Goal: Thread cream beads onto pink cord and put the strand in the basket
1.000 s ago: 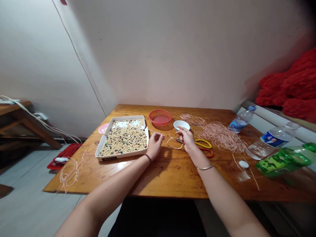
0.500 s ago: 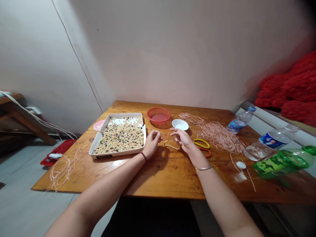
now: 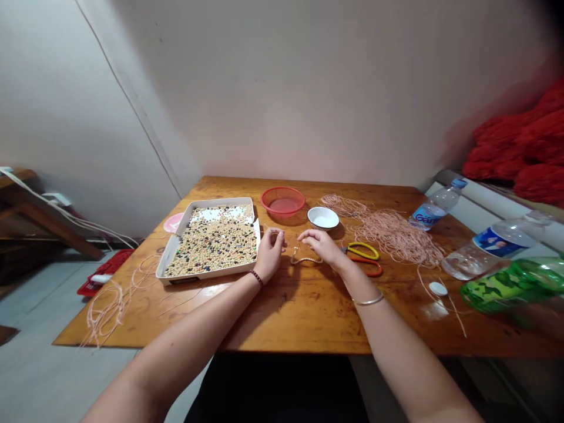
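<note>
A short string of pale beads (image 3: 307, 259) hangs in a curve between my hands, just above the wooden table. My left hand (image 3: 270, 254) pinches thumb against fingers on what looks like the thin cord of this string. Opposite it, my right hand (image 3: 321, 244) has its fingertips pressed together, seemingly on the cord's other end, which is too fine to follow clearly. Left of my hands lies a white tray (image 3: 207, 275) spread with small cream and dark beads. Scissors (image 3: 365, 259) with yellow and orange handles rest right beside my right hand.
Behind my hands stand a red plastic basket (image 3: 282, 212) and a white bowl (image 3: 324, 225). A tangle of pink cord (image 3: 399, 235) covers the right rear, with bottles (image 3: 493, 242) and a white cap (image 3: 437, 288) beyond. More pink cord (image 3: 106, 314) hangs over the left edge.
My right hand's spread fingers have come together into a pinch. The bead string hangs slightly differently between the hands, and the whole view has shifted a little.
</note>
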Action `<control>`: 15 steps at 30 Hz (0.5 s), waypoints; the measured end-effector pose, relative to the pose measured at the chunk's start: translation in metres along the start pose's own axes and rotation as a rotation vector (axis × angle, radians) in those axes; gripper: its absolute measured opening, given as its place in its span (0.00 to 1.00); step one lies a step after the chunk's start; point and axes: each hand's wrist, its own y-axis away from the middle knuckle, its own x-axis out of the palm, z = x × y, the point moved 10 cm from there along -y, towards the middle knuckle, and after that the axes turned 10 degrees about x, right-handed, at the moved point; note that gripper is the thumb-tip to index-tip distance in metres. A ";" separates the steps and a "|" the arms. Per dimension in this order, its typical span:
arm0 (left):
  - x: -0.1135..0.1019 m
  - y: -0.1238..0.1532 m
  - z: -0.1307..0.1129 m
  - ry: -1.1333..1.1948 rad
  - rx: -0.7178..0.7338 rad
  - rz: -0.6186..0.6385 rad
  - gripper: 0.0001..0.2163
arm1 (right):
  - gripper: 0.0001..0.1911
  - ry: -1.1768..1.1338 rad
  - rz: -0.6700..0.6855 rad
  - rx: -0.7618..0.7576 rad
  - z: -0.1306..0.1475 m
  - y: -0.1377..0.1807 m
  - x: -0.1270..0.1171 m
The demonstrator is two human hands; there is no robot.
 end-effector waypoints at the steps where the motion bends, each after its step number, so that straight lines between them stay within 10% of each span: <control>1: 0.000 0.000 -0.003 -0.003 0.009 -0.002 0.12 | 0.10 0.039 -0.003 -0.032 0.003 0.000 0.000; 15: -0.015 0.007 -0.029 -0.032 0.148 -0.104 0.11 | 0.20 0.245 0.083 -0.082 0.001 0.011 0.018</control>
